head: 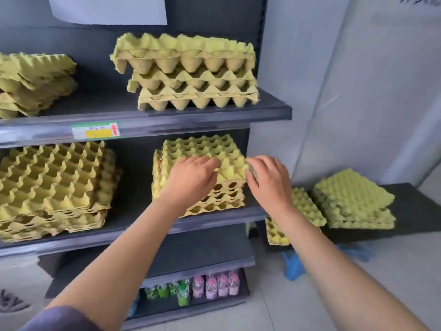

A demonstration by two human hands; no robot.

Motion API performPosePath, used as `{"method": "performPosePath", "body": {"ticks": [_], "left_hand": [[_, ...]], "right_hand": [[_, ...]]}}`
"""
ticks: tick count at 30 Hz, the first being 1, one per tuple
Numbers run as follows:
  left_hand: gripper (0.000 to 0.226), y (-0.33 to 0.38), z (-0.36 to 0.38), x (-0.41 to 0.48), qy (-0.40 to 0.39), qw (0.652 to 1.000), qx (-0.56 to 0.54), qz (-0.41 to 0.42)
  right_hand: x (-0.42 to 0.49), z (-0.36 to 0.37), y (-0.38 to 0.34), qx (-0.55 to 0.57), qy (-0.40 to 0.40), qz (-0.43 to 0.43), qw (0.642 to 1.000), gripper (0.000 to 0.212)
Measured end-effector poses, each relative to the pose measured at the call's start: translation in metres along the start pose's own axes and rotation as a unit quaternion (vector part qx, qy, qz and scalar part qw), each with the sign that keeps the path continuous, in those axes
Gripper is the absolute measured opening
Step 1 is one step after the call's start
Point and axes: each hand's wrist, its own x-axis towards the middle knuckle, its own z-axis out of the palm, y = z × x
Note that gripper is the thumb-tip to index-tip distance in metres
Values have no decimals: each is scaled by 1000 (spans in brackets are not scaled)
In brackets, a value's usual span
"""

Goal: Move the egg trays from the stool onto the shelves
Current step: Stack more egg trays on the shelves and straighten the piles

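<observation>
On the middle shelf [214,216], right bay: one stack of egg trays [202,177], cups up, top tray sitting askew on those below.

Left hand [191,177]: palm down on the top tray, fingers curled together over its cups. Right hand [269,180]: at the tray's right corner, fingertips bent against the edge; I cannot tell whether it pinches or only nudges.

Remaining stock: two stacks [353,204] on the dark stool [417,211] to the right, the nearer one [298,211] overhanging its front edge.

Risks, as I judge them: a hard push could slide the misaligned stack off the shelf lip; my right forearm passes just above the overhanging stack and could knock it down.

Clearance: upper shelf [167,115] close overhead; open shelf between this stack and the left stack [55,187]; shelf end just right of the tray.
</observation>
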Motion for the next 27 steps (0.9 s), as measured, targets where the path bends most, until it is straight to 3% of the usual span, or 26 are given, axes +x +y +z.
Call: {"method": "performPosePath", "body": {"ticks": [5, 17, 22, 27], "left_hand": [[33, 47, 59, 64, -23, 995, -41, 83], [36, 145, 188, 190, -39, 973, -142, 177], [25, 176, 236, 222, -75, 970, -148, 178], [41, 206, 281, 238, -137, 974, -135, 119]], "right_hand": [[-11, -15, 87, -69, -35, 52, 996, 29], [-40, -37, 254, -164, -141, 156, 964, 33], [-49, -42, 323, -154, -179, 163, 958, 36], [-58, -33, 398, -107, -252, 165, 947, 25]]}}
